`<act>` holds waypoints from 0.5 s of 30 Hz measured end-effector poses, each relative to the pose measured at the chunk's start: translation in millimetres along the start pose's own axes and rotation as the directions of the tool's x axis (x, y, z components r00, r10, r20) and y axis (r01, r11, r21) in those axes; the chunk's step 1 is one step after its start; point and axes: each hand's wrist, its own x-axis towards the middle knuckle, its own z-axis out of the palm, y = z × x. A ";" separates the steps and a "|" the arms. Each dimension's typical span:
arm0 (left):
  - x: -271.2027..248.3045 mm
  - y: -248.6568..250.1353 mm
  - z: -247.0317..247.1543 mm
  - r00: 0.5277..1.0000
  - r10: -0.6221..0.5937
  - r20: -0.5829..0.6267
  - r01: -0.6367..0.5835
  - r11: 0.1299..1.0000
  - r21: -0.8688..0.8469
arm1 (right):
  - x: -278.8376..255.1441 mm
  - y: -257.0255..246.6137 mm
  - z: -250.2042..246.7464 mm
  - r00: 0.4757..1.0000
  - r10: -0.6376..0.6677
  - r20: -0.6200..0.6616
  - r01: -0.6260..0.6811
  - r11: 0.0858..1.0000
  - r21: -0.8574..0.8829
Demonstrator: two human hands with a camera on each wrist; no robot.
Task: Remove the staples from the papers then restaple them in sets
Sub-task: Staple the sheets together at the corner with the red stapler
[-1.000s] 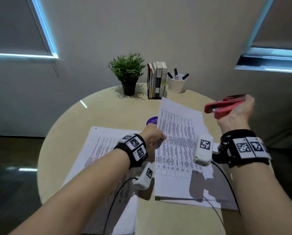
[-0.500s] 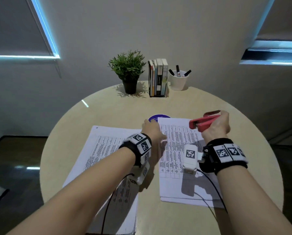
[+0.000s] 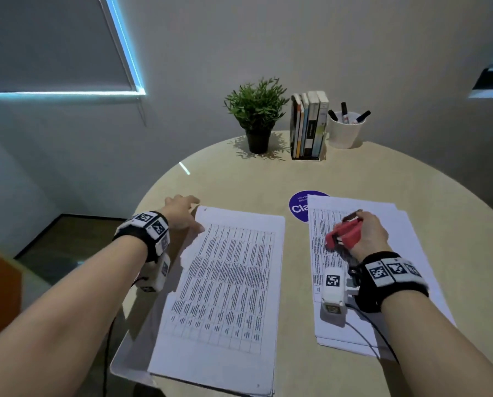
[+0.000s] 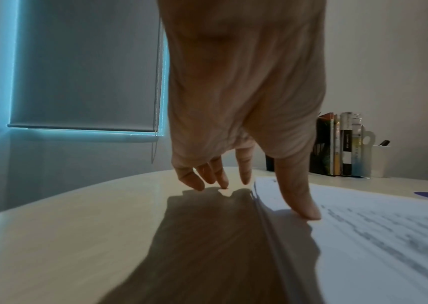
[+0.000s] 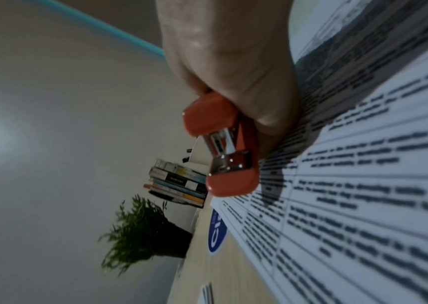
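Observation:
Two stacks of printed paper lie on a round wooden table (image 3: 239, 181). The left stack (image 3: 225, 287) has a staple at its top left corner. My left hand (image 3: 182, 214) is beside that corner, fingers straight on the table and thumb (image 4: 303, 205) pressing on the stack's edge (image 4: 363, 236). The right stack (image 3: 405, 242) lies under my right hand (image 3: 365, 236), which grips a red stapler (image 3: 344, 234) just above the sheets. In the right wrist view the stapler (image 5: 223, 152) points away from the palm over the right stack (image 5: 363, 195).
A potted plant (image 3: 256, 116), upright books (image 3: 308, 124) and a white cup of markers (image 3: 345, 127) stand at the table's far edge. A purple round sticker (image 3: 299, 206) shows between the stacks. The table's left edge is close to my left hand.
The sheet my left hand held up was laid on the right stack, and that hand moved left to the other stack's corner. My right hand came down with the stapler.

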 end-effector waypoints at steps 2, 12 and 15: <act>2.6 -7.0 3.4 0.999 0.040 0.006 -0.040 0.999 -0.007 | 1.9 0.6 -0.6 1.000 -0.016 0.001 0.016 1.000 0.003; 2.5 -7.9 1.9 0.978 0.206 -0.021 -0.204 0.976 0.071 | 2.0 1.8 3.1 0.998 -0.063 -0.030 0.063 0.998 -0.009; 1.7 -4.6 0.6 0.977 0.211 -0.038 -0.206 0.974 0.096 | 0.2 1.7 3.6 0.997 -0.067 -0.039 0.066 0.998 -0.012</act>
